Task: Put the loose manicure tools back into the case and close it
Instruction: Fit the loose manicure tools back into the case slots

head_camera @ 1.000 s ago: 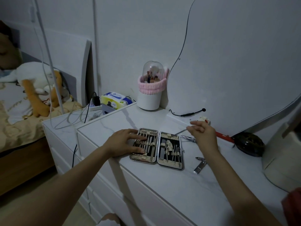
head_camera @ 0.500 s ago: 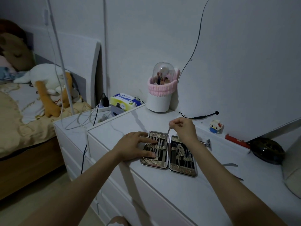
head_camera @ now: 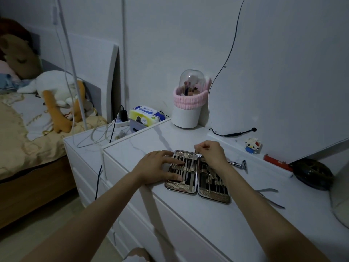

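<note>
the case (head_camera: 196, 174) lies open on the dresser (head_camera: 217, 220); the left hand (head_camera: 160, 168) rests flat on its left half, the right hand (head_camera: 210, 153) pinches a thin tool (head_camera: 195, 150) over the hinge, nail clippers (head_camera: 239, 164) loose nearby

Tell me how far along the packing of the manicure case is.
Done: the open case already holds many tools in its loops. In hand: the right hand pinches a thin tool over the case's far edge while the left hand rests flat on the left half. Left: the clippers and nippers on the dresser top, then closing.

A home bedroom: bed (head_camera: 28, 148) with plush toys (head_camera: 56, 95), white dresser (head_camera: 207, 224).
</note>
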